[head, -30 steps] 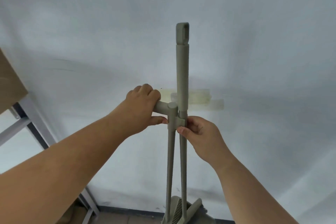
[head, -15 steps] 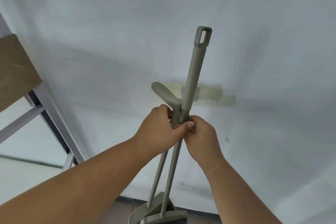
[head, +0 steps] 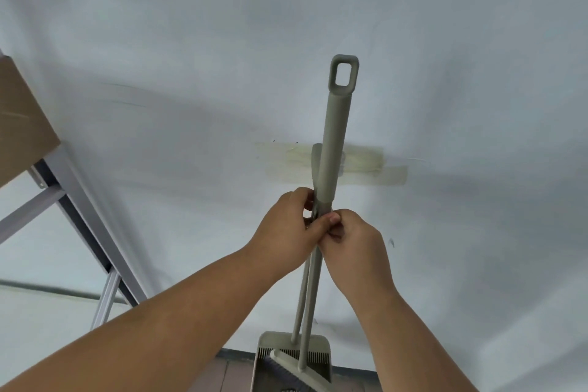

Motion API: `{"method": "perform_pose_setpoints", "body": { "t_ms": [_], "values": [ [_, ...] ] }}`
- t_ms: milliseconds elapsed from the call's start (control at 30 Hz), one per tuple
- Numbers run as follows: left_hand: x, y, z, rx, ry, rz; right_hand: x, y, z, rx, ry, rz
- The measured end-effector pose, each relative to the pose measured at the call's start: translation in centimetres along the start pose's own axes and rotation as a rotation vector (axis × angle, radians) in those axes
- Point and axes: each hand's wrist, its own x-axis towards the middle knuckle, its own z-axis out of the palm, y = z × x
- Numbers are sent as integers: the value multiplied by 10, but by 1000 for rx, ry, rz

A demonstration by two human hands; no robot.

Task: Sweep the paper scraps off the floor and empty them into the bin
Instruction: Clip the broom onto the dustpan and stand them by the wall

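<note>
Pale taped wall (head: 445,73) behind; both hands' grips, left hand (head: 286,232), right hand (head: 356,245), curled round broom (head: 334,137) and dustpan (head: 273,350) handles.

Pale wall (head: 159,25) w/ taped patch (head: 375,169); grey metal frame (head: 92,226) at left

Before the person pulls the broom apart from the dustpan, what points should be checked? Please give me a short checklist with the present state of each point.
1. Left hand grips the two handles at the place where they meet: ok.
2. Right hand grips the same place from the other side: ok.
3. Broom handle is near upright with free space around its top loop: ok.
4. Dustpan and broom head are low, near the floor by the wall: ok.
5. Broom is unclipped from the dustpan handle: cannot tell, the fingers hide the joint.
6. Paper scraps and bin are located: not ok, neither is in view.
</note>
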Motion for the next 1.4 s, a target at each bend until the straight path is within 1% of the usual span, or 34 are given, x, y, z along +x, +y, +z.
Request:
{"method": "perform_pose_setpoints", "body": {
  "t_ms": [133, 267, 600, 733, 967, 1400],
  "values": [
    [-1, -9, 9, -37, -30, 0, -2, 11, -4, -15, -85, 39],
    [-4, -20, 20, -64, -58, -14, -7, 18, -5, -42, -119, 71],
    [2, -36, 34, -100, -89, -67, -1, 31, 5, -82, -146, 129],
    [7, -38, 36, -98, -89, -58, 2, 34, 8, -94, -134, 132],
    [11, -45, 38, -89, -91, -58, 4, 41, 13, -53, -145, 144],
    [7, -60, 47, -144, -91, -91, 0, 53, 23, -3, -176, 151]
  ]
}}
